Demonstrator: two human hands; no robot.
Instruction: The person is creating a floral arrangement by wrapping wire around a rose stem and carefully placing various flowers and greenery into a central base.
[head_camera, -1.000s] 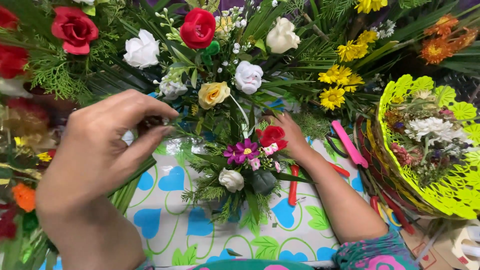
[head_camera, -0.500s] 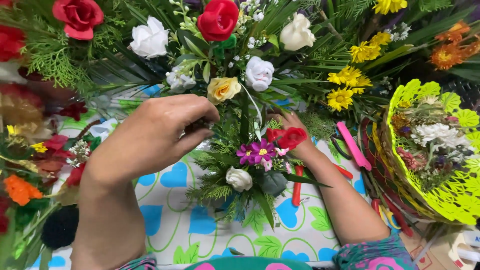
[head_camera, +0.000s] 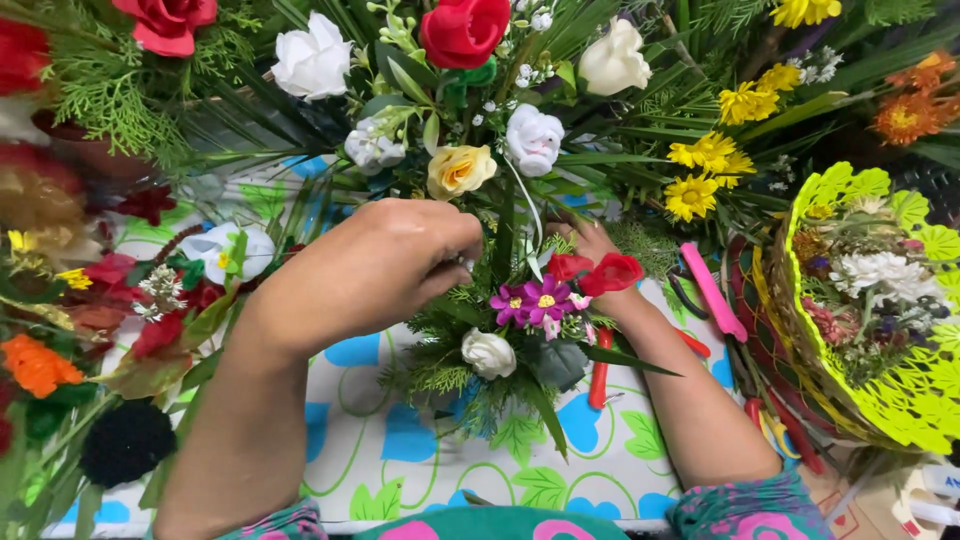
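A small flower arrangement (head_camera: 505, 335) of green sprigs, purple blossoms, a white rose and a red flower stands on the patterned tablecloth (head_camera: 390, 450) before me. My left hand (head_camera: 385, 262) is closed over its top left, fingertips pinched among the green stems near a yellow rose (head_camera: 458, 170). My right hand (head_camera: 590, 250) reaches behind the arrangement beside the red flower (head_camera: 598, 272); its fingers are mostly hidden by leaves and petals, so its grip is unclear.
Red, white and yellow flowers with long green leaves fill the back. A lime-green lace-wrapped bouquet (head_camera: 880, 300) lies at right. A pink tool (head_camera: 712, 292) and red-handled pliers (head_camera: 600, 375) lie by my right arm. Orange, red and dark flowers crowd the left edge.
My left hand has moved right from the open cloth onto the arrangement and closed among its stems. The right hand has stayed behind the red flower.
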